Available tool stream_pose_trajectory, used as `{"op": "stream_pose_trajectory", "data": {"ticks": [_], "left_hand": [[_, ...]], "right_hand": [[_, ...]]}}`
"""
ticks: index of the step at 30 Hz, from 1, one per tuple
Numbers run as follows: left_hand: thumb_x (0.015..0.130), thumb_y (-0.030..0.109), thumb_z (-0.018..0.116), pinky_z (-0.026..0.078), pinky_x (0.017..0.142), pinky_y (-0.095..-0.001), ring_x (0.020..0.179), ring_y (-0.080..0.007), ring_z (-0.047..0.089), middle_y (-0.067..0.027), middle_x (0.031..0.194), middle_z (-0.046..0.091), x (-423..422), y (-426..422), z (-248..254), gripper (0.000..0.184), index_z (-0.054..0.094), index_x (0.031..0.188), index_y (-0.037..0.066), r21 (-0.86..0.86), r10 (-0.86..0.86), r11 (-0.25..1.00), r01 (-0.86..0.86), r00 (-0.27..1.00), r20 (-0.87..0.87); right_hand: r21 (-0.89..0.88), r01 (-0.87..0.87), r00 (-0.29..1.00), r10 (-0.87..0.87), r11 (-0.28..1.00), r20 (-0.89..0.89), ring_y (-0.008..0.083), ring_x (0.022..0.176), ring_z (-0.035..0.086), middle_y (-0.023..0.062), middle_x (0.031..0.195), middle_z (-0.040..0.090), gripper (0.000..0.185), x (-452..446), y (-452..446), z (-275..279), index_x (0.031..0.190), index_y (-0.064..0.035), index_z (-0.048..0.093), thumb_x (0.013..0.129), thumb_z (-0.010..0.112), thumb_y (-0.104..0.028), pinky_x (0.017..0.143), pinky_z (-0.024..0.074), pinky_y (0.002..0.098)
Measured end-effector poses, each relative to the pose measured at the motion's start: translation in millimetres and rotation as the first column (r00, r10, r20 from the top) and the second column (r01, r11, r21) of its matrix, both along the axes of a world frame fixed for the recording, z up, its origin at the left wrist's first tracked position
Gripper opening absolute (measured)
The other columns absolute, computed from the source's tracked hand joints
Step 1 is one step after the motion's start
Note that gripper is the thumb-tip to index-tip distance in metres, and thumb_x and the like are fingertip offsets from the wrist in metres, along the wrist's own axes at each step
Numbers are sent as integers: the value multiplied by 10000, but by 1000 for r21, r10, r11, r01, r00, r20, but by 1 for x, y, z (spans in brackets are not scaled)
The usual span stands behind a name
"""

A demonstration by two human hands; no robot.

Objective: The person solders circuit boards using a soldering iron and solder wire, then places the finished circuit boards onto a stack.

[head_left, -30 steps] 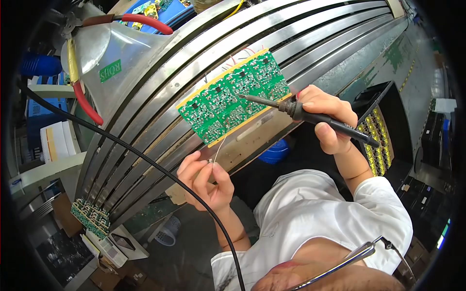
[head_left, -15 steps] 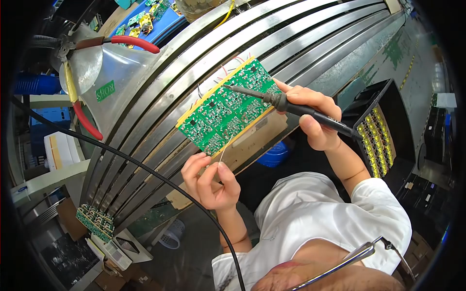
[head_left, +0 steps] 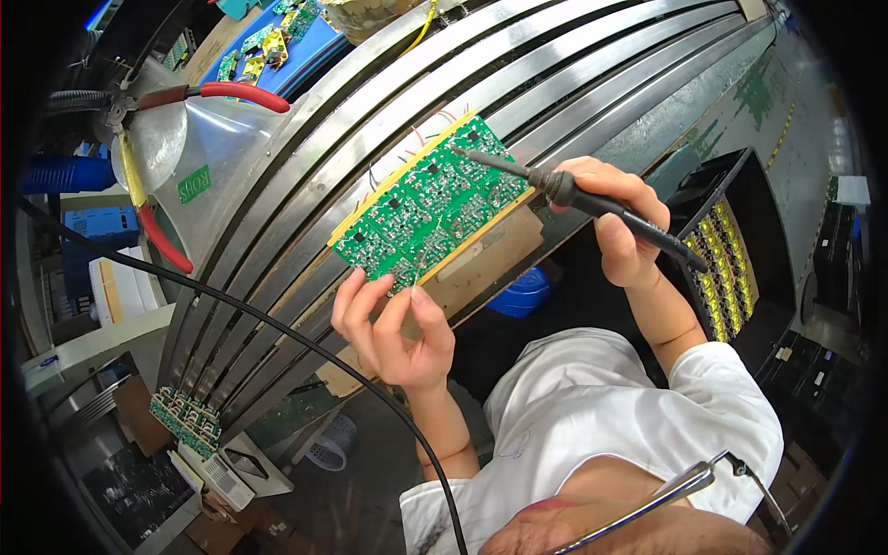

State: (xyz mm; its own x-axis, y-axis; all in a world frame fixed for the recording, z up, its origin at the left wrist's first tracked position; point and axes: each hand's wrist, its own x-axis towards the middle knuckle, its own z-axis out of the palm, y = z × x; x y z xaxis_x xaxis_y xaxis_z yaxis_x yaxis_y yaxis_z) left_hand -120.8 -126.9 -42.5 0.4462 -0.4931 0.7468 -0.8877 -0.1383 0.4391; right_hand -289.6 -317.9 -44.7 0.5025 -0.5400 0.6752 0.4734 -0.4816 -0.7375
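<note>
A green circuit board (head_left: 430,208) with yellow edge strips lies across the metal rails, crowded with small components. My right hand (head_left: 624,217) is closed around the black handle of a soldering iron (head_left: 592,202). The iron's tip is over the upper part of the board; whether it touches is unclear. At the board's lower left corner, my left hand (head_left: 398,333) pinches a thin solder wire between thumb and forefinger, hard to make out now against the board. Other fingertips of that hand meet the board's edge. Thin red and dark wires (head_left: 416,139) stick out beyond the far strip.
Curved-looking metal rails (head_left: 305,199) run across the bench. Red-handled pliers (head_left: 245,92) are at upper left, near a blue tray (head_left: 305,51) of boards. A black bin (head_left: 726,250) with yellow parts stands right. A black cable (head_left: 277,324) crosses the view. Another board (head_left: 185,418) sits lower left.
The soldering iron has moved right, its tip away from the board's far strip. My left hand has moved up, closer against the board's corner. The board has shifted slightly left in view.
</note>
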Motion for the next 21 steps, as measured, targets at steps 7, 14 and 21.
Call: {"op": "stream_pose_trajectory", "data": {"ticks": [7,14,21], "left_hand": [[873,12,687,485,976,-524,1131,-409,616,-139,1036,680,-5,-7,-7,37,658,892,-4,26,7,1000,-8,999,41],[882,17,676,491,968,-532,1135,-422,614,-146,1036,677,-7,-5,-9,34,652,894,-5,10,0,1000,0,1000,22],[841,7,689,515,886,-489,1049,-405,633,-129,978,680,-23,1,-6,61,652,889,13,32,-93,995,90,986,135]], "right_hand": [[130,220,975,-212,967,-73,244,934,702,215,1070,725,352,-3,-9,-13,1251,72,636,984,566,-146,845,547,348],[-150,153,975,-174,977,-136,359,1146,652,282,1249,671,365,9,11,-26,1355,0,521,1062,518,-217,995,512,464],[-62,204,979,-205,977,-14,323,978,700,248,1170,679,371,30,29,-32,1268,48,639,966,665,-165,867,554,381]]}}
